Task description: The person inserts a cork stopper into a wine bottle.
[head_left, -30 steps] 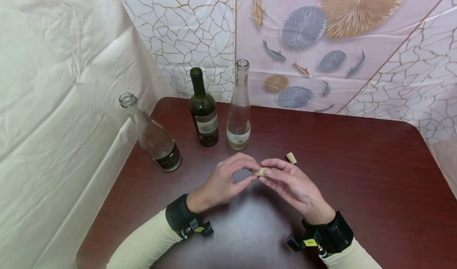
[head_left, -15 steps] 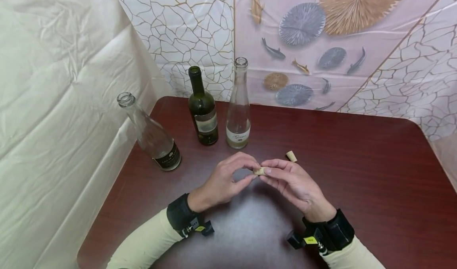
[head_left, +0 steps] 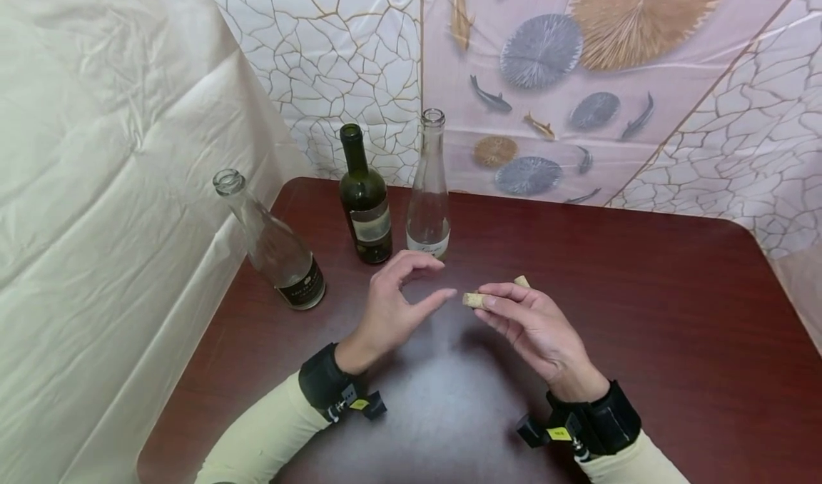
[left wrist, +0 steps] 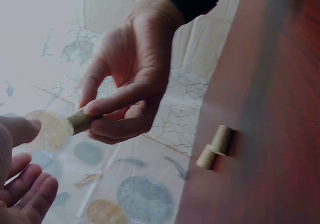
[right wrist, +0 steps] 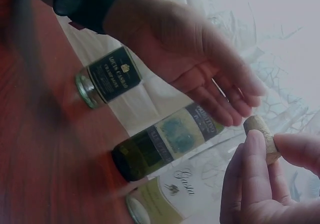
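Between thumb and fingers, my right hand (head_left: 536,330) pinches a cork (head_left: 474,300), held roughly level above the table with one end pointing at the left hand. My left hand (head_left: 392,309) is apart from it, thumb and fingers spread in a C with nothing between them. In the right wrist view the cork (right wrist: 262,139) shows between the right fingertips, just below the left hand (right wrist: 200,58). Another cork (head_left: 522,282) lies on the table behind the right hand, which partly covers it in the head view.
A clear bottle with a black label (head_left: 298,284) stands at the left. Farther back are a green wine bottle (head_left: 369,213) and a clear bottle with a white label (head_left: 429,198). All three mouths are uncorked. Patterned cloth (head_left: 359,56) hangs behind the dark red table (head_left: 642,313).
My left hand has let go of the cork and drawn back to the left, its fingers spreading. The right hand keeps the cork in nearly the same place.
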Demonstrator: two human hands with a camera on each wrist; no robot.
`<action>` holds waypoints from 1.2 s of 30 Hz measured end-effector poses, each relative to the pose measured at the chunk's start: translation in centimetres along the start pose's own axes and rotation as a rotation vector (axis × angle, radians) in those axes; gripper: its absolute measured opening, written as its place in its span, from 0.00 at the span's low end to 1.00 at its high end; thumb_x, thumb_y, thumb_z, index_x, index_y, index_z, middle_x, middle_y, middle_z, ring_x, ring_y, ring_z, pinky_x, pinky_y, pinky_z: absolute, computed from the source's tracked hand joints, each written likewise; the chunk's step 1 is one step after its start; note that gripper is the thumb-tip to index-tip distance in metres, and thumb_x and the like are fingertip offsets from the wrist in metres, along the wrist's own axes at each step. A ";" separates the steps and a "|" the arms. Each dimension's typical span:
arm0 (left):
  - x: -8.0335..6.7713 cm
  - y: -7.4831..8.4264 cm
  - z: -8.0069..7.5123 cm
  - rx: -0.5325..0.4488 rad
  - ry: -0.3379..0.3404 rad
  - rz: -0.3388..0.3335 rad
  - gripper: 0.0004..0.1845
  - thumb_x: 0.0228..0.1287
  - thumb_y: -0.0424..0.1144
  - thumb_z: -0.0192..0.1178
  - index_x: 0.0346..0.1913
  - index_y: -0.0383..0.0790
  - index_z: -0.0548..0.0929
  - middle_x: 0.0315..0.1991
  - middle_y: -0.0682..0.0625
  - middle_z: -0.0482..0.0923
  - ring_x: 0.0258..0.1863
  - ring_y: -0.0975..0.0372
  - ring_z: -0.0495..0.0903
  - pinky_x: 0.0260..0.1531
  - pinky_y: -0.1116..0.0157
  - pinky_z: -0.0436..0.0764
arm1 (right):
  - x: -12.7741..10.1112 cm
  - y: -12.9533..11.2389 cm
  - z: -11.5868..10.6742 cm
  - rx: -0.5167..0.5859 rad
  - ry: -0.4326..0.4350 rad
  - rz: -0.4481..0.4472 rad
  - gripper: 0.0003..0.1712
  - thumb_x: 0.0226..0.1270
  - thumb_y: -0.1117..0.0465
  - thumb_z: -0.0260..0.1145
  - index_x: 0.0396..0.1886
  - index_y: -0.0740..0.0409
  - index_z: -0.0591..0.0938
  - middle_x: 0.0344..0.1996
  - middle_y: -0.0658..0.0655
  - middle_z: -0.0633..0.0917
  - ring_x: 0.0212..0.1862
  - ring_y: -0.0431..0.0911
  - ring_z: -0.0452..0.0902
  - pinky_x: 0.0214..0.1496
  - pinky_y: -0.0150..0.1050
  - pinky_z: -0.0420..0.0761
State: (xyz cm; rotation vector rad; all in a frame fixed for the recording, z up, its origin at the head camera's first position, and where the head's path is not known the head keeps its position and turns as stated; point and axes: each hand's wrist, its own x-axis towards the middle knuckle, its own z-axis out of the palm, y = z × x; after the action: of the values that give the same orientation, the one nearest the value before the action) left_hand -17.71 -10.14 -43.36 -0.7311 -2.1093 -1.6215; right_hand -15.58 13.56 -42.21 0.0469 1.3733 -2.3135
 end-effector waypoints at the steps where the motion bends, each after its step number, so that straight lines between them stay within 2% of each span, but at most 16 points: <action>1: 0.3 0.0 -0.1 -0.007 0.027 -0.009 0.18 0.58 0.33 0.78 0.51 0.37 0.85 0.49 0.46 0.85 0.52 0.57 0.86 0.54 0.61 0.87 | 0.0 -0.1 0.0 0.004 0.006 -0.001 0.10 0.75 0.70 0.64 0.46 0.56 0.89 0.45 0.52 0.90 0.51 0.41 0.89 0.57 0.34 0.86; 6: 2.7 0.2 -0.5 -0.036 0.141 -0.039 0.17 0.60 0.33 0.76 0.51 0.37 0.85 0.48 0.45 0.85 0.50 0.57 0.86 0.53 0.57 0.87 | -0.1 -0.4 0.0 0.016 0.016 0.007 0.10 0.75 0.71 0.64 0.45 0.56 0.89 0.45 0.52 0.91 0.51 0.42 0.90 0.58 0.34 0.86; 14: 8.2 0.0 -1.4 -0.077 0.277 0.026 0.17 0.63 0.30 0.72 0.53 0.29 0.82 0.51 0.38 0.81 0.51 0.48 0.84 0.57 0.58 0.85 | -0.3 -0.5 -0.1 0.019 0.015 -0.003 0.11 0.74 0.72 0.64 0.46 0.57 0.89 0.46 0.54 0.91 0.52 0.43 0.90 0.57 0.34 0.87; 17: 9.7 0.0 -1.6 -0.092 0.310 0.031 0.18 0.64 0.29 0.71 0.55 0.28 0.81 0.52 0.37 0.80 0.52 0.48 0.83 0.59 0.59 0.85 | -0.3 -0.6 -0.2 0.020 0.015 -0.012 0.11 0.74 0.73 0.64 0.45 0.57 0.89 0.45 0.54 0.91 0.51 0.43 0.90 0.56 0.33 0.87; 21: 11.0 0.0 -1.5 -0.082 0.325 0.036 0.20 0.64 0.30 0.71 0.57 0.28 0.80 0.54 0.37 0.79 0.54 0.51 0.82 0.61 0.61 0.84 | -0.4 -0.8 -0.3 0.021 0.011 -0.021 0.11 0.74 0.73 0.63 0.45 0.57 0.89 0.45 0.54 0.90 0.51 0.43 0.90 0.56 0.33 0.87; 29: 12.6 0.2 -0.7 0.011 0.326 0.026 0.23 0.65 0.34 0.72 0.59 0.30 0.78 0.55 0.38 0.78 0.56 0.50 0.81 0.61 0.64 0.82 | -0.3 -0.8 -0.4 0.012 0.018 -0.031 0.12 0.73 0.74 0.64 0.45 0.57 0.89 0.45 0.54 0.91 0.50 0.43 0.90 0.55 0.34 0.87; 36: 13.3 0.2 -0.5 0.067 0.317 -0.035 0.23 0.62 0.34 0.73 0.58 0.32 0.79 0.54 0.40 0.81 0.52 0.54 0.82 0.58 0.65 0.83 | -0.4 -0.8 -0.4 0.017 0.014 -0.031 0.11 0.73 0.73 0.64 0.45 0.57 0.89 0.45 0.54 0.91 0.50 0.43 0.90 0.55 0.33 0.87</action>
State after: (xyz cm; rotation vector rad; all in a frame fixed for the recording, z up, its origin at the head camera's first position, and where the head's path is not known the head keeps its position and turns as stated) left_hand -28.16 -8.29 -35.27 -0.3869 -1.9448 -1.5596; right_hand -15.64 14.37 -41.65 0.0473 1.3699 -2.3543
